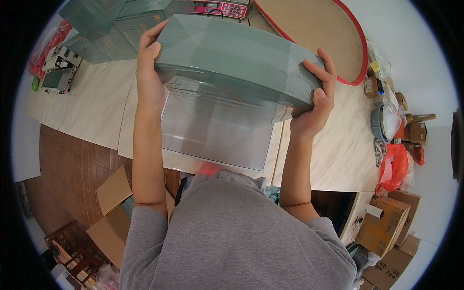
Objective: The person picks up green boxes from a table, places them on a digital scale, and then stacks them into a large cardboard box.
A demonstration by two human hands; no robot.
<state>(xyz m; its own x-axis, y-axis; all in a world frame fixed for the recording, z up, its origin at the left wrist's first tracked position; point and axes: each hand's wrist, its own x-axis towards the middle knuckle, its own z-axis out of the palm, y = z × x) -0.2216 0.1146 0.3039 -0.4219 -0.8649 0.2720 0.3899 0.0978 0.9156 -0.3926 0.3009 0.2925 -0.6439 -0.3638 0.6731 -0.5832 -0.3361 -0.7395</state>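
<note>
Between my two hands a large grey-green box with a glossy, film-like surface point(232, 50) is held up over the table. My left hand point(150, 65) grips its left end, the thumb on the near side. At its right end my right hand point(320, 94) is closed on the corner, fingers over the top. Clear film seems to hang or reflect below the box's near edge. Beneath it a framed grey panel or mat point(217, 141) lies on the marbled tabletop point(326, 156). A red glow shows at the table's near edge by my shirt.
More green wrapped boxes point(127, 36) stand at the back left, beside a small white device point(59, 67). A pink keypad device point(221, 8) and a red-rimmed tan board point(319, 29) lie behind. Open cardboard point(112, 224) is at lower left; cartons point(384, 221) and bags stand right.
</note>
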